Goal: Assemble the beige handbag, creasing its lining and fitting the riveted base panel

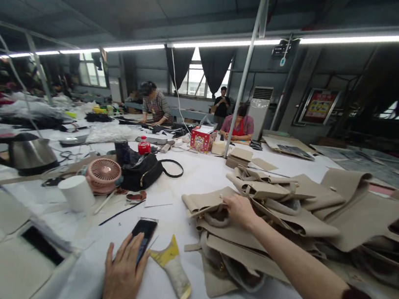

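Note:
My left hand (125,270) lies with fingers stretched out over a dark smartphone (146,231) on the white table, touching its lower part. Beside it, to the right, is a tool (175,267) with a forked yellow end and a worn, whitish handle. My right hand (239,210) reaches across to a pile of beige bag pieces (282,220). Its fingers are closed on the edge of an upper beige bag piece (201,200) at the pile's left end. Greyish wrapped loops, perhaps handles, and small metal fittings show among the layers.
Left of the phone stand a white cylinder (75,193), a pink fan (103,175), a black bag (144,171) and a steel kettle (23,152). A metal post (245,76) rises behind the pile, near a red box (202,139). Several people work farther back.

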Motion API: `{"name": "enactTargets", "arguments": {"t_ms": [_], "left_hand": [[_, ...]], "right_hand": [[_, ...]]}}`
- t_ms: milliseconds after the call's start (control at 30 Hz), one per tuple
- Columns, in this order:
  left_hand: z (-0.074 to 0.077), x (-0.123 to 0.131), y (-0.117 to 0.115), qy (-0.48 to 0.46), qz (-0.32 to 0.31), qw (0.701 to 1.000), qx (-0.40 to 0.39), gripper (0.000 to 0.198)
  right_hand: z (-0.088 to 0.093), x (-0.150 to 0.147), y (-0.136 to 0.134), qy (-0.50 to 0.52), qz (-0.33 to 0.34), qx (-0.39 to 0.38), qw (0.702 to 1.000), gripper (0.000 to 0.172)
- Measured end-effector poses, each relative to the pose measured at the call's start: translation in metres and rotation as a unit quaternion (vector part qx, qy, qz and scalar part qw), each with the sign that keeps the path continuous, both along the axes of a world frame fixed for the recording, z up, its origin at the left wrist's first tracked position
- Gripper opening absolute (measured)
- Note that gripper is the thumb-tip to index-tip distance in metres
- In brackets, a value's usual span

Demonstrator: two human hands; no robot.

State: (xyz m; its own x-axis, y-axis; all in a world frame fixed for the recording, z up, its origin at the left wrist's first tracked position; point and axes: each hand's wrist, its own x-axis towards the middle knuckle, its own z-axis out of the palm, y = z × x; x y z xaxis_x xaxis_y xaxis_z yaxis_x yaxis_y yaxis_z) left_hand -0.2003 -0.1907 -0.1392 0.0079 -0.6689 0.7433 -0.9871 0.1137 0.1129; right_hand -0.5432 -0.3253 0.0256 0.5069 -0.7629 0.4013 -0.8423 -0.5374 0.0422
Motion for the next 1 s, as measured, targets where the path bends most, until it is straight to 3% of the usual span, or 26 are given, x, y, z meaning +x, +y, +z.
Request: {"name": "enactTargets", "arguments": {"t_ms": [67,167,267,333,433,533,700,800,900,1000], "left_hand": [[0.004,0.000,0.001,-0.001,0.006,1.000,0.020,0.053],[0.019,-0.008,0.015,0.005,-0.002,0.998,0.062,0.046],[0.041,-0.024,0.050,0.026,-0.040,0.994,0.093,0.049],[0.054,-0.033,0.081,0.031,-0.072,0.991,0.108,0.048],[0.066,-0.035,0.133,0.015,-0.105,0.984,0.141,0.044],[0.067,-0.020,0.186,0.010,-0.127,0.977,0.171,0.037],[0.055,0.010,0.265,0.038,-0.141,0.967,0.208,0.032],[0.046,0.006,0.299,0.091,-0.168,0.950,0.247,0.035],[0.039,-0.023,0.324,0.220,-0.210,0.901,0.308,0.044],[0.035,-0.067,0.335,0.393,-0.246,0.806,0.368,0.059]], "right_hand": [[0.021,0.011,-0.001,-0.032,-0.025,-0.010,0.999,0.026],[0.060,0.012,0.020,-0.088,-0.044,-0.036,0.995,0.030],[0.087,-0.001,0.062,-0.114,-0.046,-0.021,0.992,0.026],[0.090,-0.014,0.094,-0.114,-0.037,0.013,0.993,0.019],[0.073,-0.034,0.140,-0.098,-0.006,0.084,0.992,0.013],[0.048,-0.045,0.182,-0.100,0.028,0.176,0.979,0.020],[0.008,-0.037,0.266,-0.122,0.051,0.316,0.939,0.033],[-0.025,-0.025,0.328,-0.102,0.060,0.383,0.916,0.037],[-0.063,-0.014,0.389,-0.086,0.058,0.417,0.903,0.063],[-0.096,-0.007,0.432,-0.065,0.011,0.363,0.929,0.088]]}}
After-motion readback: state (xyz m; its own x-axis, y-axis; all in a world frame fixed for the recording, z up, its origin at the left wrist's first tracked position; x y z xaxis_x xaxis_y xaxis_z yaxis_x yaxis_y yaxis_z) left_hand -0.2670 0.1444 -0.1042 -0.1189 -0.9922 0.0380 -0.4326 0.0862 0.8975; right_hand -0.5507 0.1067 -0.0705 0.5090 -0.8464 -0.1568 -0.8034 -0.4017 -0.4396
